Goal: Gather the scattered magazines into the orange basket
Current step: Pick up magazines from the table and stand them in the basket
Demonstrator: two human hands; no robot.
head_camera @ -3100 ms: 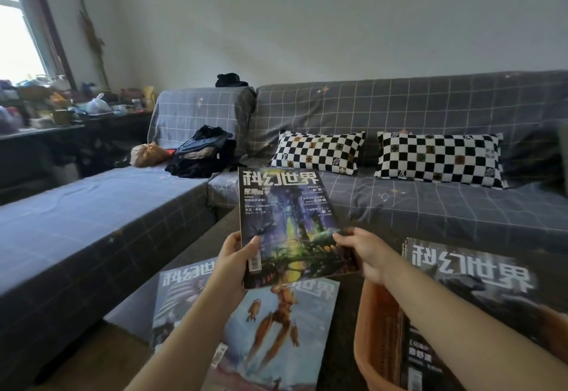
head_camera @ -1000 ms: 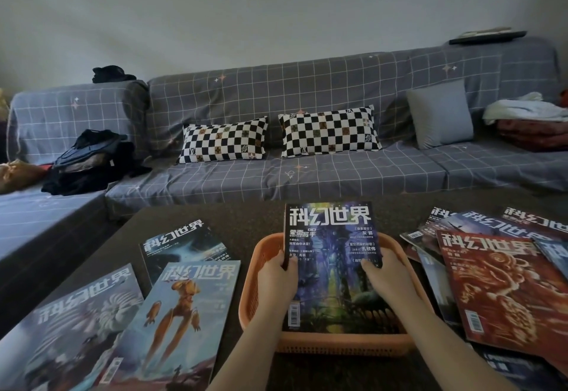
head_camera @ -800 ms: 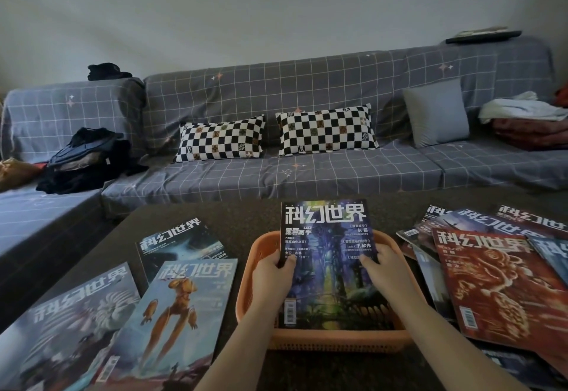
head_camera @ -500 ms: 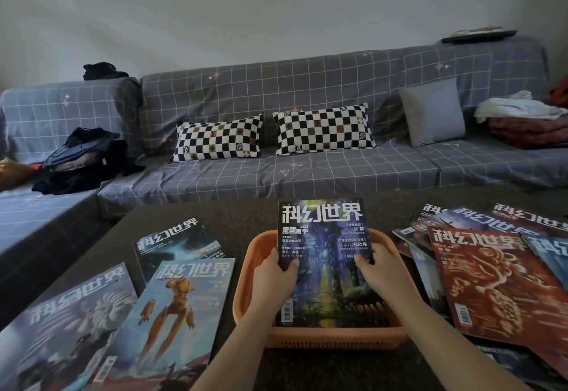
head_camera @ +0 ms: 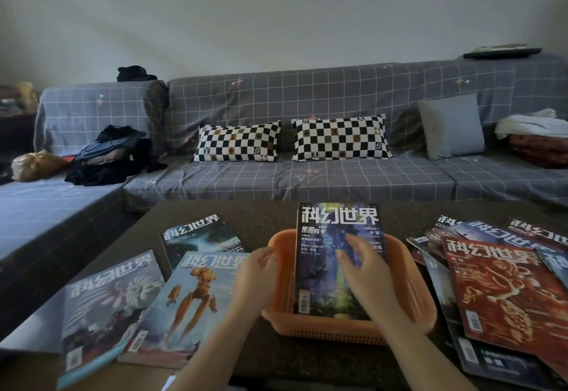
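Two hands hover over the orange basket (head_camera: 408, 307), which sits near the front edge of the dark desk (head_camera: 270, 215). The right hand (head_camera: 367, 270) lies over the cover of the dark blue magazine (head_camera: 325, 255), its fingers (head_camera: 353, 241) spread and only loosely bent; whether they press the cover or float just above it I cannot tell. The left hand (head_camera: 256, 274) is at the basket's left rim, beside that magazine's edge, with its fingers (head_camera: 270, 252) loosely curled and nothing between them. The magazine stands inside the basket, its foot down in the well and its top leaning on the far rim and jutting past it. Its masthead reads 科幻世界 in big white letters, with a small barcode at the lower left corner. Left of the basket three more issues lie flat and overlapping: the orange robot issue (head_camera: 190, 301), the grey shell issue (head_camera: 107, 307) and the dark teal issue (head_camera: 196, 237), all with the same masthead. On the right a fanned pile is topped by the red issue (head_camera: 504, 295), also titled 科幻世界.
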